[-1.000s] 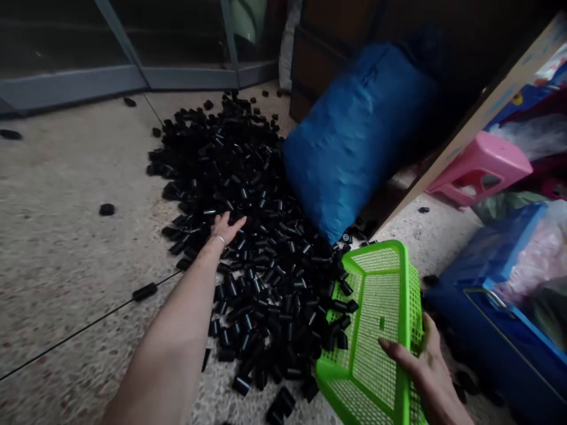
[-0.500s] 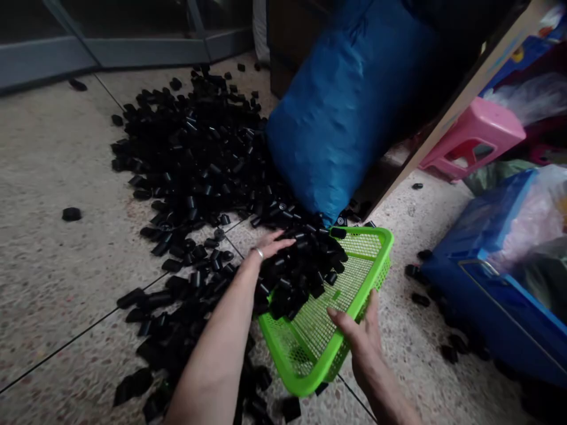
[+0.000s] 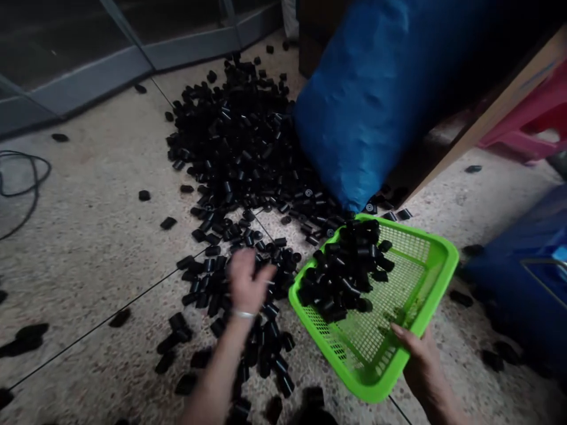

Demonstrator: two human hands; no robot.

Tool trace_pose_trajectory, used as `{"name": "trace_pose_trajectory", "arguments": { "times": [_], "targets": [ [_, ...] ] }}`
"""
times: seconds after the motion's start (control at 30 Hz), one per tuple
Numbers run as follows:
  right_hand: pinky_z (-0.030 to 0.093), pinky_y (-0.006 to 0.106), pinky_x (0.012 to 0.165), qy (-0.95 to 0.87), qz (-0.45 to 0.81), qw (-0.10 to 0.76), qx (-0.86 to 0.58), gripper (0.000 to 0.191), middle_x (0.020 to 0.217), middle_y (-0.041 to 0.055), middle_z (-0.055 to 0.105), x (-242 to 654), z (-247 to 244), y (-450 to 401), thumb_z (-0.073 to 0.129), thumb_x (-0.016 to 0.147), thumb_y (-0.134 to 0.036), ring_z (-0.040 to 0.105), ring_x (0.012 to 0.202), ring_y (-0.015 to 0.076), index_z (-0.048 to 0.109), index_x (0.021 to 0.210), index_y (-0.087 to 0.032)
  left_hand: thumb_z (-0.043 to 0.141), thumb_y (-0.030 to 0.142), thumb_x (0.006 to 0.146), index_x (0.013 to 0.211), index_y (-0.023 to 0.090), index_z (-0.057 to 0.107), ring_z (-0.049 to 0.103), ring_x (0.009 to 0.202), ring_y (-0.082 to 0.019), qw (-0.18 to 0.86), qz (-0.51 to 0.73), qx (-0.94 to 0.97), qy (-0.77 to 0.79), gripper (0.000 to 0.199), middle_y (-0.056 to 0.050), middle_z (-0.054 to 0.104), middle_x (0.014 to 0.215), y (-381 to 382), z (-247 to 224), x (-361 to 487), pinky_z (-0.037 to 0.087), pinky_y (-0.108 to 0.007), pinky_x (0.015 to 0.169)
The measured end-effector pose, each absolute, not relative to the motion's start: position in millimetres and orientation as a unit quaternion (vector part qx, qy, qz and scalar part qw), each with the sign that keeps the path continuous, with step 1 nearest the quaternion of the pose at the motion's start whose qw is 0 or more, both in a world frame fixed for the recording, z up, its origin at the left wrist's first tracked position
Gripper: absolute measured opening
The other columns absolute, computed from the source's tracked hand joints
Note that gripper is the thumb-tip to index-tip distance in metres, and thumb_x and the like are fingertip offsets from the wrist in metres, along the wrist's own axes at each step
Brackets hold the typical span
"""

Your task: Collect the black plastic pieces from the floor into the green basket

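- Our left hand (image 3: 247, 282), fingers spread and empty, has pulled back from the basket onto the floor pile (image 3: 239, 147).
- Our right hand (image 3: 419, 360) grips the green basket (image 3: 436, 283), now holding 1 heap of black caps (image 3: 343, 268).

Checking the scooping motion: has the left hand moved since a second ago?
Yes. The left hand has pulled back toward the person, from deep in the black pile beside the blue sack to its near edge, left of the green basket.

Speckled tiled floor (image 3: 80, 248) under a heap of black cylinders (image 3: 239, 147), blue sack (image 3: 376, 100), black cable (image 3: 22, 177).
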State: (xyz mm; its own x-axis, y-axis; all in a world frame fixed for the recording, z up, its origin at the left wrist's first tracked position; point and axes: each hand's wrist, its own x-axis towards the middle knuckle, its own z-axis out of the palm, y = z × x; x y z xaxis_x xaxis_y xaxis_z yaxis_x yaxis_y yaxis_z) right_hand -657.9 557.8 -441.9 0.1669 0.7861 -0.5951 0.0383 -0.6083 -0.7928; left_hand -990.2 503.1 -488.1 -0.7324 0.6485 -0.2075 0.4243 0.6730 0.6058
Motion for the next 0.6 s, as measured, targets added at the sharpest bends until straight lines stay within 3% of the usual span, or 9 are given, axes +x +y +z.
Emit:
{"name": "trace_pose_trajectory", "arguments": {
  "times": [0.03,0.1,0.17,0.27,0.37,0.47,0.6],
  "targets": [
    [0.055,0.043,0.081,-0.3,0.577,0.315,-0.691,0.081,0.103,0.0052,0.064,-656.6,-438.4,562.6,0.082,0.052,-0.045,0.063,0.093,0.0281,0.049,0.122,-0.021,0.049,0.06,0.085,0.138,0.017,0.052,0.031,0.144,-0.031,0.129,0.215,0.161,0.955,0.068,-0.013,0.042,0.152,480.8,-502.8,-1026.7,0.024,-0.047,0.122],
    [0.054,0.042,0.085,-0.303,0.59,0.293,-0.688,0.08,0.104,0.0044,0.065,-661.0,-426.6,572.9,0.085,0.049,-0.04,0.063,0.097,0.0285,0.051,0.119,-0.022,0.036,0.058,0.09,0.144,0.001,0.04,0.022,0.145,-0.045,0.088,0.171,0.032,0.981,0.079,-0.029,0.028,0.154,443.2,-535.1,-1087.3,0.019,-0.063,0.118],
    [0.054,0.042,0.086,-0.315,0.595,0.274,-0.687,0.081,0.109,0.0052,0.066,-672.5,-413.0,581.5,0.086,0.049,-0.037,0.063,0.101,0.0288,0.051,0.121,-0.023,0.03,0.055,0.092,0.143,-0.001,0.042,0.025,0.144,-0.043,0.11,0.134,0.024,0.984,0.076,-0.03,0.033,0.151,422.9,-564.5,-1121.0,0.018,-0.057,0.119],
    [0.054,0.04,0.085,-0.315,0.609,0.257,-0.681,0.084,0.112,0.0067,0.068,-694.8,-400.3,589.5,0.087,0.049,-0.036,0.064,0.101,0.0285,0.051,0.124,-0.023,0.033,0.051,0.092,0.144,0.002,0.041,0.029,0.144,-0.034,0.128,0.201,0.151,0.959,0.072,-0.023,0.041,0.15,438.6,-595.0,-1123.6,0.019,-0.047,0.122],
    [0.054,0.037,0.081,-0.305,0.638,0.236,-0.667,0.083,0.102,0.006,0.071,-714.9,-402.3,594.2,0.089,0.046,-0.033,0.066,0.093,0.0267,0.054,0.12,-0.021,0.046,0.048,0.088,0.14,0.005,0.049,0.031,0.143,-0.033,0.17,0.342,0.212,0.9,0.067,-0.021,0.042,0.15,497.1,-610.9,-1099.2,0.019,-0.047,0.122],
    [0.054,0.034,0.079,-0.3,0.658,0.24,-0.647,0.081,0.1,0.0039,0.072,-727.8,-411.7,596.2,0.088,0.046,-0.028,0.066,0.09,0.0243,0.055,0.12,-0.022,0.055,0.046,0.083,0.128,0.008,0.061,0.037,0.141,-0.03,0.231,0.451,0.234,0.83,0.059,-0.019,0.045,0.149,558.2,-615.5,-1074.3,0.022,-0.043,0.122],
    [0.053,0.033,0.079,-0.3,0.665,0.258,-0.634,0.08,0.103,0.0038,0.071,-731.5,-419.9,593.5,0.087,0.05,-0.029,0.065,0.09,0.023,0.055,0.122,-0.023,0.066,0.048,0.075,0.125,0.015,0.065,0.049,0.132,-0.026,0.354,0.54,0.232,0.728,0.06,-0.011,0.06,0.135,600.8,-607.9,-1049.9,0.031,-0.04,0.119]
  ]
}}
